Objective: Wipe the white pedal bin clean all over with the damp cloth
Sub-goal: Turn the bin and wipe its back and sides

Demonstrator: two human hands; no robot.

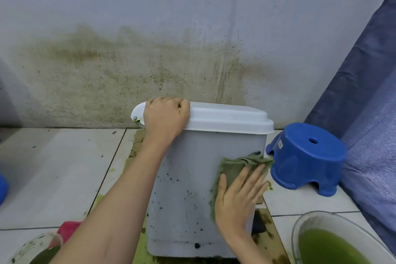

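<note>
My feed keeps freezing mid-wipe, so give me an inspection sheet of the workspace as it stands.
Surface: pale tiled floor, green stains around the bin's base.
Job's things: white plastic pedal bin, lid closed, dark specks on its near side; green damp cloth flat against it.
Clutter: blue plastic stool; clear basin of green water.
Hands: left hand grips the lid; right hand presses the cloth.
Cables: nothing seen.
Surroundings: stained grey wall; blue curtain.
</note>
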